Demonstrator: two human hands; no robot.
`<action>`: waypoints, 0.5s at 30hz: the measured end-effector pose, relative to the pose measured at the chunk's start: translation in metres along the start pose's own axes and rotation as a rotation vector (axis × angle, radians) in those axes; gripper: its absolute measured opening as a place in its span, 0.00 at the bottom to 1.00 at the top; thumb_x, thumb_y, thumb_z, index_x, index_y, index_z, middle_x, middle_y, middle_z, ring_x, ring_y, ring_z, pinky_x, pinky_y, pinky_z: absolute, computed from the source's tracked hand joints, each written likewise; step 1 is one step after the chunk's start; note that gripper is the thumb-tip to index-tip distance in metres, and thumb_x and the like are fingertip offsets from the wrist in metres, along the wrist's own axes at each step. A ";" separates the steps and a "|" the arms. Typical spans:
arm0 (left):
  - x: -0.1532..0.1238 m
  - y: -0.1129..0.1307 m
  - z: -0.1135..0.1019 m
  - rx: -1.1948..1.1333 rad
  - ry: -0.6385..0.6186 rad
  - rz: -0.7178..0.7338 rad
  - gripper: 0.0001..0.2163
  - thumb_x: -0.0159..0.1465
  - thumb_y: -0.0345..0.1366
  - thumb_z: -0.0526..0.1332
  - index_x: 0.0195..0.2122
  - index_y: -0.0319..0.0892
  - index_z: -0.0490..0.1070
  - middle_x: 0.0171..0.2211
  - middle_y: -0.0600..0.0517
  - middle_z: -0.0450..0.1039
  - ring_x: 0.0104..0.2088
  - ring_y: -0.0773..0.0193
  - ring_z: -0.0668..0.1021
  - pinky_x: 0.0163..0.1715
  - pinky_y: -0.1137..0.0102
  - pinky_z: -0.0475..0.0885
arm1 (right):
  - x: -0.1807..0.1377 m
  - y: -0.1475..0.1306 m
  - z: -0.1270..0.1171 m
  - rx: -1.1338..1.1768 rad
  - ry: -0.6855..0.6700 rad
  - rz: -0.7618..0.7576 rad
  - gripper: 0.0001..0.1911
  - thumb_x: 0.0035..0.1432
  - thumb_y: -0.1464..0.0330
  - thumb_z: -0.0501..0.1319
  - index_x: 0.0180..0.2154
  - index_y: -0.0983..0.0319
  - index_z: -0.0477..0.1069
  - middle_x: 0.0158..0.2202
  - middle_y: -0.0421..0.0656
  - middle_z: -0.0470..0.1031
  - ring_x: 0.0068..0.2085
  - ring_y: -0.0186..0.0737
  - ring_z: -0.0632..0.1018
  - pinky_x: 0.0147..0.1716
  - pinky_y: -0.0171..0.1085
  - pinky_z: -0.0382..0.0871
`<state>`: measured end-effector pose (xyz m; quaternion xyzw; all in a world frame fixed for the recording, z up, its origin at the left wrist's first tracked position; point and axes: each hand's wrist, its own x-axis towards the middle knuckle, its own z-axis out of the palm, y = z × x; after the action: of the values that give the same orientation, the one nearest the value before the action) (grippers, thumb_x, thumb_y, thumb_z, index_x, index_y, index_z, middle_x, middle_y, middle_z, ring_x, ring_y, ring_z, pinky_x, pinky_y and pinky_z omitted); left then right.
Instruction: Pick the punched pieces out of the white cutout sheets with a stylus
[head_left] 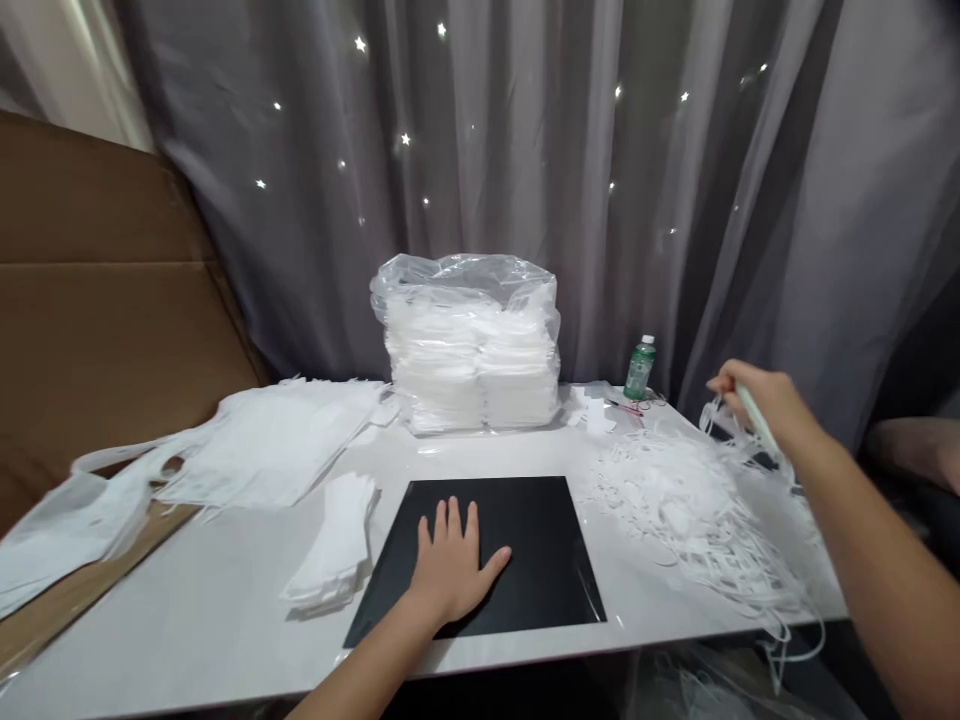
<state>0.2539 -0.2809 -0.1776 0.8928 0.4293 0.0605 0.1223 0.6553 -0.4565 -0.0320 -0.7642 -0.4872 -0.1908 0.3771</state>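
My left hand [451, 568] lies flat on a black square mat [536, 540], fingers spread and nothing held. Raised over the right end of the table, my right hand [761, 400] has its fingers closed on thin white cords [709, 415] that hang below it. A pale strip [757, 420] runs along the palm side of that hand; its kind is unclear. Under it spreads a tangled pile of white cord loops [682, 500], some trailing over the table's front edge. A stack of folded white fabric pieces [337, 535] rests left of the mat.
Behind the mat stands a clear plastic bag [465, 270] packed with white stacks. Flat white fabric bags [277, 440] lie at left, beside a large cardboard box [105, 300]. A green bottle [640, 370] and a pen [626, 408] sit at back right. Grey curtains [495, 130] hang behind.
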 end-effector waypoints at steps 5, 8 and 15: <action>0.052 0.091 0.033 -0.262 -0.001 0.116 0.43 0.58 0.56 0.51 0.63 0.22 0.52 0.65 0.28 0.40 0.66 0.39 0.41 0.60 0.46 0.29 | -0.028 -0.004 0.053 0.025 -0.158 -0.012 0.12 0.47 0.62 0.55 0.20 0.57 0.54 0.16 0.36 0.64 0.19 0.35 0.66 0.23 0.34 0.61; 0.072 0.143 0.050 -0.519 -0.049 0.223 0.40 0.59 0.57 0.52 0.64 0.29 0.54 0.65 0.34 0.48 0.67 0.47 0.48 0.64 0.56 0.38 | -0.035 -0.026 0.074 0.030 -0.139 0.005 0.12 0.50 0.60 0.55 0.21 0.57 0.55 0.17 0.36 0.63 0.21 0.35 0.66 0.26 0.34 0.60; 0.063 0.167 0.042 -1.082 0.021 0.193 0.35 0.68 0.55 0.37 0.67 0.34 0.38 0.69 0.41 0.34 0.68 0.57 0.41 0.65 0.60 0.39 | -0.044 -0.082 0.078 0.002 0.142 0.267 0.14 0.57 0.56 0.52 0.25 0.58 0.60 0.25 0.43 0.70 0.35 0.47 0.72 0.39 0.43 0.59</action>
<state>0.4281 -0.3389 -0.1726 0.7372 0.2542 0.2924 0.5536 0.5566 -0.4038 -0.0788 -0.8064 -0.3537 -0.1922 0.4331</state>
